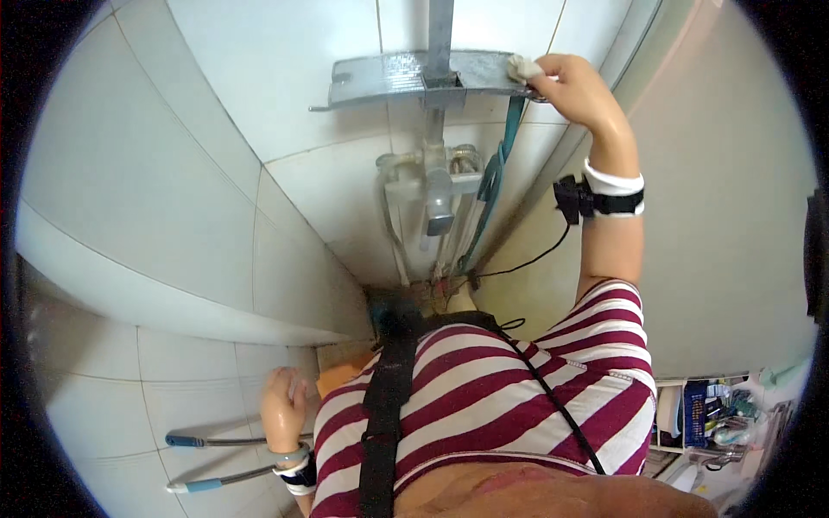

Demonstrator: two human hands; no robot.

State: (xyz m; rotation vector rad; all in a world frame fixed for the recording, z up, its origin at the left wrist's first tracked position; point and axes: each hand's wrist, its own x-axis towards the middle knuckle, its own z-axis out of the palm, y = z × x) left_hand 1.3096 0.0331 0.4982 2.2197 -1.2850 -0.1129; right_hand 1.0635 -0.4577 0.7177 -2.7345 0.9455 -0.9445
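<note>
At the upper right my right hand (pixel 583 93) pinches a crumpled off-white cloth (pixel 522 69). The cloth touches the right end of a grey shower shelf (pixel 380 78), which is fixed across a vertical metal bar (pixel 439 30). From the shelf's right side a twisted teal strap (pixel 492 177) hangs down. My left hand (pixel 283 407) is low at my left side, fingers loosely apart, with nothing seen in it. Behind it are two long handles, one with a dark blue grip (pixel 186 440) and one with a light blue end (pixel 203 485).
Below the shelf, a wall-mounted tap (pixel 439 194) with pipes juts out. Pale tiled walls (pixel 319 129) stand ahead and to the left; a smooth pale panel (pixel 725 216) is on the right. A black cable (pixel 540 259) runs from my right wrist. Shelves with small items (pixel 730 419) are at lower right.
</note>
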